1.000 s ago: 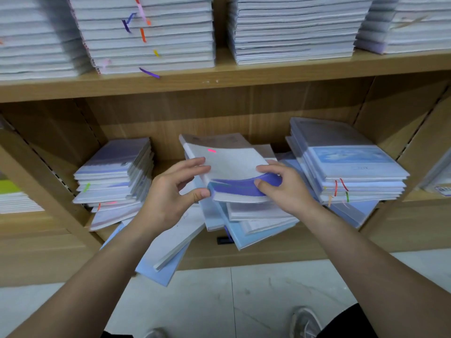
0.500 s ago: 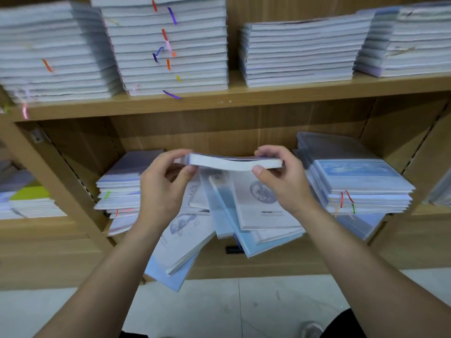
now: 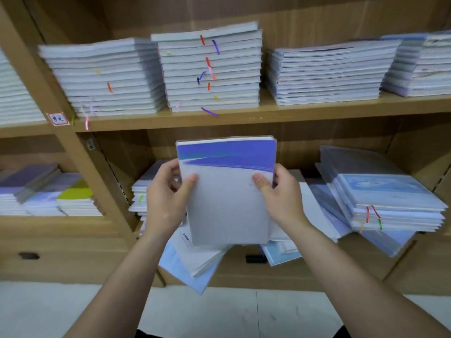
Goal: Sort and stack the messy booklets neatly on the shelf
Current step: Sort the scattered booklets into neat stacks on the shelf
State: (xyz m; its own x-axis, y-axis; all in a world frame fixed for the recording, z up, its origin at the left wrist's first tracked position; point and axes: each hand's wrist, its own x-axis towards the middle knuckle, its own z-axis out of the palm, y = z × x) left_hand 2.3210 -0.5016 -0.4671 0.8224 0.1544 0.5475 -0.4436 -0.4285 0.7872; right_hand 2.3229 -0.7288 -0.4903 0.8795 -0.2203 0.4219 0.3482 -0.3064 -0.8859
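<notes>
Head view looks down on a wooden shelf (image 3: 292, 111), with both hands raised in front of its lower compartment. One booklet (image 3: 227, 203) stands upright between them. Its cover faces the camera, with a purple-blue band across the top and pale grey below.

The left hand (image 3: 163, 203) grips the booklet's left edge, thumb on the cover and fingers curled behind. The right hand (image 3: 280, 201) grips the right edge the same way.

The booklet is held clear of the shelf boards, in front of and above a messy heap of loose booklets (image 3: 195, 262). These lie fanned at odd angles, and some jut over the front edge of the lower board.

To the right of the heap, a tidier stack (image 3: 390, 201) with red and green tabs sits askew on more booklets. Behind the left hand, a small stack (image 3: 138, 198) sits near the compartment's left side.

On the board above, tall stacks (image 3: 210, 74) stand side by side, one of them with coloured tabs sticking out. A pale tiled floor (image 3: 219, 313) lies below the shelf.
</notes>
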